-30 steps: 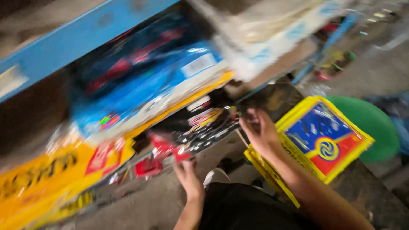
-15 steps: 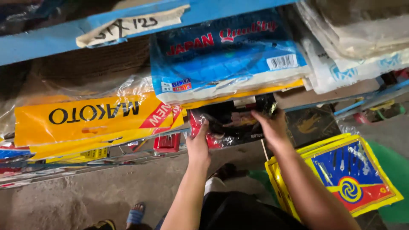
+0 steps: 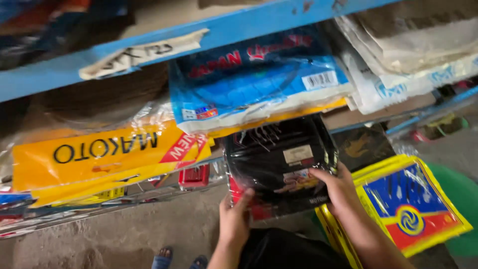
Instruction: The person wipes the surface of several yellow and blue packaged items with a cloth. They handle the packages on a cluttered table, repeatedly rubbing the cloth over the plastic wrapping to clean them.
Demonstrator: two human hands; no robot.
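Both my hands hold a flat black plastic-wrapped packet (image 3: 279, 159) pulled partway out from under a stack on a blue metal shelf (image 3: 149, 45). My left hand (image 3: 234, 219) grips its lower left corner, thumb on top. My right hand (image 3: 333, 187) grips its lower right edge. Above the packet lies a blue and white wrapped packet (image 3: 259, 84) on a thin yellow one.
Yellow wrapped packets (image 3: 99, 154) lie to the left on the shelf. White bags (image 3: 408, 55) are stacked at the right. A yellow, blue and red packet (image 3: 408, 209) leans by my right arm over a green tub (image 3: 458, 194). Concrete floor (image 3: 124, 234) and sandalled feet show below.
The black packet has come farther out from under the stack toward me, and both hands now grip its lower edge. The camera has steadied and moved closer.
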